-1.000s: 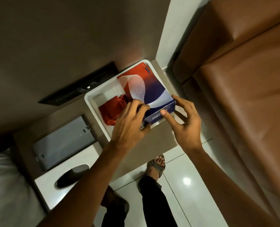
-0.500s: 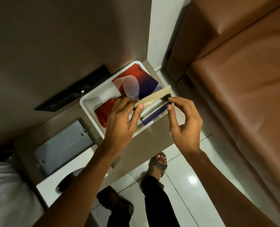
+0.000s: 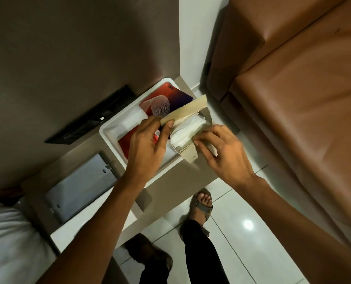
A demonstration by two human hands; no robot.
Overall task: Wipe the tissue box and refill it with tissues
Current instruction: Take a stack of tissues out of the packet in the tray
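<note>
A red and blue cardboard tissue pack (image 3: 170, 99) lies in a white tray (image 3: 109, 132) on the counter. Its near end is torn open, and white tissues (image 3: 188, 128) show inside. My left hand (image 3: 148, 144) pinches the upper cardboard flap (image 3: 186, 109) and lifts it. My right hand (image 3: 223, 152) holds the lower flap (image 3: 191, 156) and folds it down toward me. A red cloth (image 3: 127, 144) lies in the tray, partly hidden under my left hand. The white tissue box (image 3: 68, 232) stands at the lower left, mostly covered by my left forearm.
A grey flat panel (image 3: 80, 187) lies on the counter between the tray and the white box. A black wall fitting (image 3: 92, 117) sits behind the tray. A brown sofa (image 3: 293, 99) fills the right side. My feet (image 3: 203, 203) stand on glossy white floor tiles.
The closed end of the tissue pack has been pulled open. My left hand lifted the upper flap, my right hand pulled the lower flap down, and the white tissues now show.
</note>
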